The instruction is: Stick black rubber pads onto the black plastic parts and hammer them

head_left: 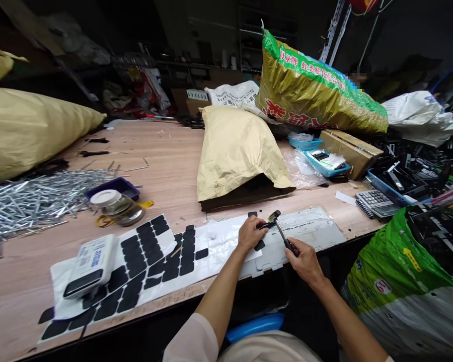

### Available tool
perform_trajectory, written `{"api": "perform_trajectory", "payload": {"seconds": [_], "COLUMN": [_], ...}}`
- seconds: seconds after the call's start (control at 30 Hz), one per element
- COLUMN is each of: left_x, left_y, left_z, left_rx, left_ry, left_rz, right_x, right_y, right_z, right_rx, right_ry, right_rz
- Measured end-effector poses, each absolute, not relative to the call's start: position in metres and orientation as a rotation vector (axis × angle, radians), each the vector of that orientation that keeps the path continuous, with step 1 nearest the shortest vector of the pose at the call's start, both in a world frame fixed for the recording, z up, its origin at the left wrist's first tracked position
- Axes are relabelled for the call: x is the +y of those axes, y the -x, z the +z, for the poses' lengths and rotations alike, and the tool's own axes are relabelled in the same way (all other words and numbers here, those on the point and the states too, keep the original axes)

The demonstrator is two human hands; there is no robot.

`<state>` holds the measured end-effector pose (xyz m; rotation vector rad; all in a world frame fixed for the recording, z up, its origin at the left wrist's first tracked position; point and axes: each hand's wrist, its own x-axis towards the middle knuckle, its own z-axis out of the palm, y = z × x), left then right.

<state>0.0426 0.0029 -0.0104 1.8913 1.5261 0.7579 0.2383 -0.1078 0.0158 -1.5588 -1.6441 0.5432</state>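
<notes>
My right hand (305,260) is closed around the black grip of a small hammer (282,233), whose metal shaft slants up to the left. The hammer's head is over a small black part (266,225) that my left hand (250,233) pinches at the work spot; whether they touch I cannot tell. Under both hands lies a flat grey-white board (313,229) along the table's front edge. To the left, a white backing sheet (219,236) carries rows of black rounded pads (186,254), with a few loose ones near my left hand.
A yellow paper sack (236,151) lies open-mouthed just beyond my hands. Farther left are a white boxy device (92,264), a lidded jar (123,208) and a heap of metal rods (41,196). On the right sit a calculator (377,203) and a green-and-white bag (392,281) of black parts.
</notes>
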Motion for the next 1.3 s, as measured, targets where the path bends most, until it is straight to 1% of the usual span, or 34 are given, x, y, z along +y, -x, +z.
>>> {"api": "perform_trajectory", "payload": {"seconds": [0.23, 0.37, 0.53, 0.7, 0.8, 0.93, 1.0, 1.1, 1.13, 1.23, 1.3], "left_x": [0.002, 0.001, 0.001, -0.001, 0.001, -0.001, -0.016, -0.065, -0.087, -0.147, -0.17], "left_y": [-0.042, -0.043, -0.042, -0.041, -0.041, -0.042, -0.043, -0.043, -0.042, -0.035, -0.029], "left_z": [-0.006, -0.004, -0.008, -0.013, -0.013, -0.005, 0.002, 0.01, 0.011, -0.002, -0.024], "left_rx": [1.522, 1.517, 1.521, 1.511, 1.513, 1.499, 1.471, 1.277, 1.174, 0.919, 0.93], "left_ry": [-1.86, -1.855, -1.869, -1.893, -1.907, -1.897, -1.869, -1.863, -1.878, -1.92, -1.868], "left_rz": [0.762, 0.748, 0.766, 0.776, 0.775, 0.781, 0.873, 0.972, 0.939, 0.69, 0.547], "right_x": [-0.112, -0.109, -0.067, -0.016, -0.006, -0.006, -0.007, -0.007, -0.006, -0.005, -0.004], "right_y": [-0.234, -0.239, -0.279, -0.332, -0.346, -0.347, -0.346, -0.345, -0.345, -0.346, -0.347], "right_z": [0.013, 0.004, 0.006, -0.006, -0.02, -0.028, -0.027, -0.024, -0.023, -0.024, -0.026], "right_rx": [-1.688, -1.647, -1.463, -1.159, -1.065, -1.128, -1.15, -1.125, -1.123, -1.138, -1.156], "right_ry": [1.49, 1.518, 1.589, 1.673, 1.704, 1.704, 1.708, 1.712, 1.715, 1.733, 1.742], "right_rz": [0.519, 0.601, 0.652, 0.569, 0.577, 0.571, 0.574, 0.566, 0.563, 0.553, 0.541]}}
